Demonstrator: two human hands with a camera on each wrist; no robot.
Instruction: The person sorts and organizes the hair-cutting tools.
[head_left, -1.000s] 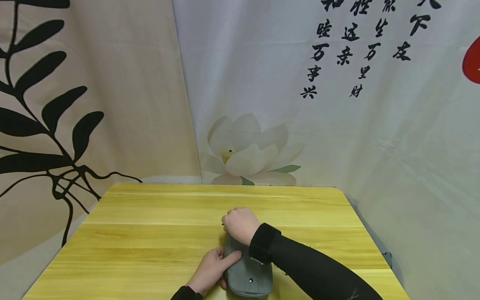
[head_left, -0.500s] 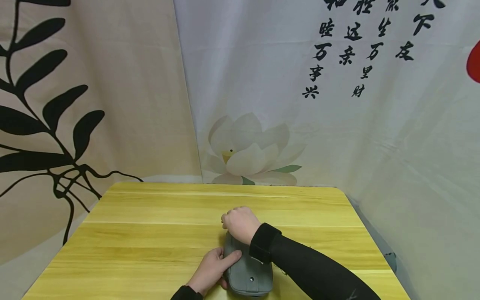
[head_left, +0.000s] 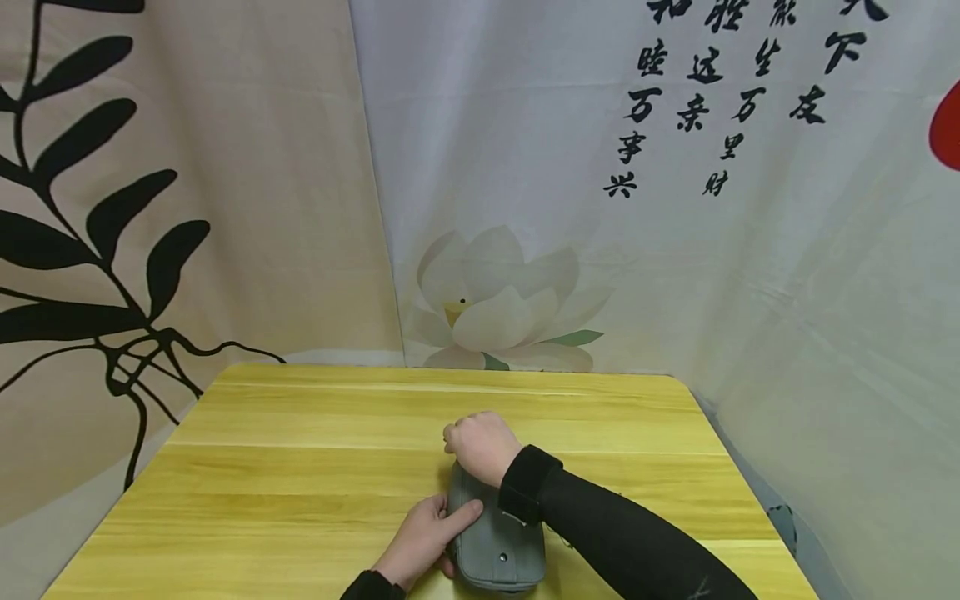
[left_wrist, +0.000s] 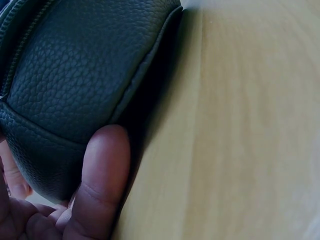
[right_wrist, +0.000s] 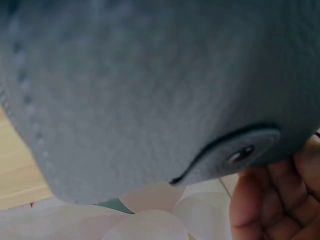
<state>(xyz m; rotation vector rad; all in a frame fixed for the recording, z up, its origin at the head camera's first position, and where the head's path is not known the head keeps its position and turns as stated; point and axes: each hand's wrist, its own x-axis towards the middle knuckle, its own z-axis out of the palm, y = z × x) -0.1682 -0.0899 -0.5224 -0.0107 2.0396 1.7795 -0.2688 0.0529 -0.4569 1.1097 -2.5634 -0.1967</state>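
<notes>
A grey pebbled-leather zip pouch (head_left: 504, 537) rests on the table near its front edge, a small metal stud on its near end. My left hand (head_left: 422, 537) grips the pouch's left side, thumb on top and fingers round the lower edge. In the left wrist view a zipper (left_wrist: 22, 47) runs along the leather beside that thumb. At the far end, my right hand (head_left: 483, 446) has its fingers curled against the pouch. The right wrist view shows those fingers (right_wrist: 252, 200) by a studded tab (right_wrist: 250, 147); what their tips pinch is hidden.
The yellow wooden table (head_left: 300, 483) spreads out around the pouch. Behind it hangs a pale cloth backdrop (head_left: 525, 150) with a lotus, black leaves and brush writing. My right forearm (head_left: 637, 533) crosses above the pouch's right side.
The head view has shifted very slightly. Both hands and the pouch stay almost where they were; the right hand has barely moved at the far end.
</notes>
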